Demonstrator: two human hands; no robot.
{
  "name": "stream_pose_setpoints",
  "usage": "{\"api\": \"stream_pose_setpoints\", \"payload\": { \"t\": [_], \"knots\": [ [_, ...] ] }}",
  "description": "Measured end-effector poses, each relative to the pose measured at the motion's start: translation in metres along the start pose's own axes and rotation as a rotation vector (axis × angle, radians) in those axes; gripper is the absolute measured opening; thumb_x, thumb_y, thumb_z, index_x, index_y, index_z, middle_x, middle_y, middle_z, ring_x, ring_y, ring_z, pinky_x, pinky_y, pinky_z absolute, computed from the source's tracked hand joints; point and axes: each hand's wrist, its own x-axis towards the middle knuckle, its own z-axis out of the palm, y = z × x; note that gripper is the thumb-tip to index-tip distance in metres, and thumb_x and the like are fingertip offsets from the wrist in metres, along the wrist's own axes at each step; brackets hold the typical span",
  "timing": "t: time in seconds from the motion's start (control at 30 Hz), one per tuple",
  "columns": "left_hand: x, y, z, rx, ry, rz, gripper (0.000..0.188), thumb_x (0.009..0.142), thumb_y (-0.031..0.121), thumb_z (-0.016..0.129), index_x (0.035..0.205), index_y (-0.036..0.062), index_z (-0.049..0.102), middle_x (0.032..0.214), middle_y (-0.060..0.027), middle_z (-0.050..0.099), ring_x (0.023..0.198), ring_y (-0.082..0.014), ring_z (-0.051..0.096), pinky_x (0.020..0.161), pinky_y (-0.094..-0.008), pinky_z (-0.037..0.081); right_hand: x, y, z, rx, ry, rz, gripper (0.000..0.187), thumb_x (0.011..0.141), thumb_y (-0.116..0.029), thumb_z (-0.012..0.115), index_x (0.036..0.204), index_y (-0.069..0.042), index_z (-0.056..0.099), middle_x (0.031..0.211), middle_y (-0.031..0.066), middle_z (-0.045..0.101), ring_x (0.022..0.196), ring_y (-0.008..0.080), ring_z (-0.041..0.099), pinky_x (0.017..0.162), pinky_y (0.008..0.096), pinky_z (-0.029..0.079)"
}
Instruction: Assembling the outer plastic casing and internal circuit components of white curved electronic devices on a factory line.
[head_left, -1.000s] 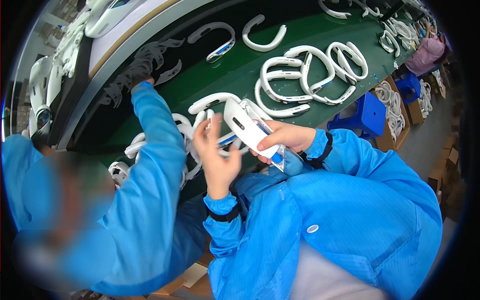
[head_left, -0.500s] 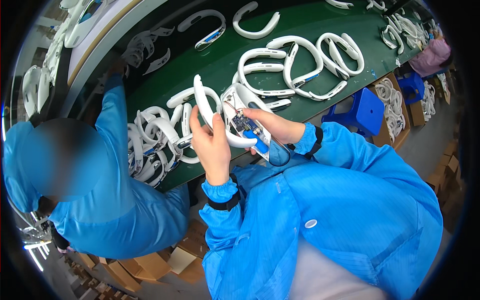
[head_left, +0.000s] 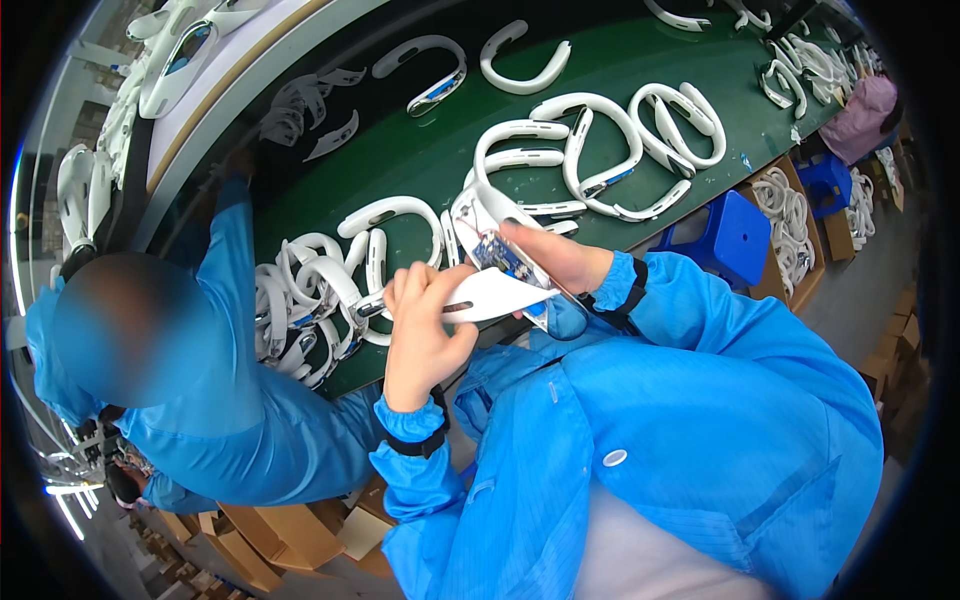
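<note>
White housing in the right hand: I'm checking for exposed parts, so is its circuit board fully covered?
No, the circuit board shows inside the open white housing in the right hand.

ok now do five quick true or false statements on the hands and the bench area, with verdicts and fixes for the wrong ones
1. The right hand holds an open white housing with a circuit board showing. True.
2. The other hand is empty. False: the left hand holds a curved white piece.
3. Curved white bands lie on the green table. True.
4. A yellow stool stands by the near edge. False: the nearer stool is blue.
5. A co-worker in blue clothing is on the left side. True.
</note>
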Motion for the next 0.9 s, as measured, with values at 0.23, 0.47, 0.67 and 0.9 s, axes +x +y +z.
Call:
{"api": "stream_pose_setpoints", "payload": {
  "t": [0.23, 0.47, 0.67, 0.9],
  "knots": [
    [0.034, -0.002, 0.013, 0.104, 0.168, 0.228, 0.05, 0.064, -0.002, 0.053, 0.112, 0.0127, 0.058, 0.112, -0.0172, 0.045, 0.108, -0.033, 0.043, 0.101, -0.0495, 0.024, -0.004, 0.006, -0.013, -0.021, -0.155, 0.008, 0.055, 0.079, -0.013, 0.063, 0.127, -0.004, 0.036, 0.101, 0.0149, 0.058, 0.076, 0.0206, 0.064, 0.06, 0.0307, 0.056],
    [0.181, -0.078, 0.023, -0.803, 0.397, -0.307, 0.022, 0.082, 0.01, 0.053, 0.102, 0.0053, 0.059, 0.086, -0.0002, 0.058, 0.078, -0.0086, 0.053, 0.068, -0.0218, 0.04, -0.066, -0.018, -0.032, 0.097, 0.044, -0.291, 0.062, 0.071, -0.005, 0.065, 0.126, -0.005, 0.038, 0.105, 0.0149, 0.059, 0.078, 0.0206, 0.062, 0.068, 0.0317, 0.054],
    [0.323, -0.116, 0.052, -0.642, 0.199, -0.375, 0.021, 0.079, 0.013, 0.057, 0.098, 0.0059, 0.062, 0.081, 0.0008, 0.059, 0.071, -0.0088, 0.054, 0.061, -0.0236, 0.042, -0.156, -0.03, -0.049, 0.122, 0.369, -0.548, 0.072, 0.065, -0.009, 0.069, 0.129, -0.004, 0.036, 0.105, 0.0164, 0.058, 0.077, 0.0223, 0.06, 0.065, 0.0327, 0.05],
    [0.439, -0.208, 0.142, 0.205, 0.166, -0.142, 0.063, 0.07, 0.029, 0.068, 0.126, 0.0089, 0.046, 0.115, -0.0193, 0.055, 0.106, -0.038, 0.053, 0.088, -0.0437, 0.045, -0.188, -0.002, -0.061, 0.32, 0.764, -0.701, 0.067, 0.064, -0.007, 0.064, 0.124, -0.004, 0.036, 0.102, 0.0175, 0.057, 0.076, 0.0242, 0.06, 0.066, 0.0369, 0.052]
  ]
}}
